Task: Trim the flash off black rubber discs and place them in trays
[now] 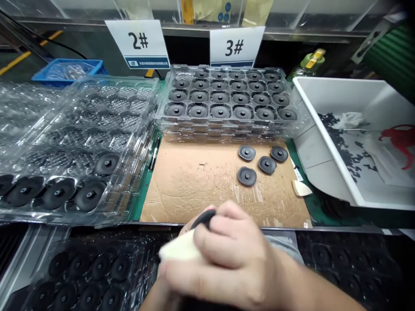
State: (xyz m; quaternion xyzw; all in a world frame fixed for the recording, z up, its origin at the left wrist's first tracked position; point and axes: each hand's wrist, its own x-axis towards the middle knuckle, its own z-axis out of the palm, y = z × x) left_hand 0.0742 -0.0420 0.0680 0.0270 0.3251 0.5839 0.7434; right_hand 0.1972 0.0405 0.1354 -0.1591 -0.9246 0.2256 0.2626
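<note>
In front of my body, both hands are close together just past the near edge of the cardboard. My right hand (233,255) is closed around a cream-coloured wedge-shaped pad (180,249), slightly smeared by motion. A round black disc (203,218) stands tilted behind that pad. My left hand (187,226), mostly covered by the right, appears to grip the disc from behind. Beyond the hands, a few loose black discs (247,176) with small central hubs lie on the cardboard sheet (188,181). Another cream wedge (301,188) rests at its right edge.
Stacked clear trays (223,125) full of black discs stand at the back. On the left is a partly filled clear tray (126,172). A white bin (353,190) holding black scraps and a red item stands right. More disc trays (90,276) sit below the table edge.
</note>
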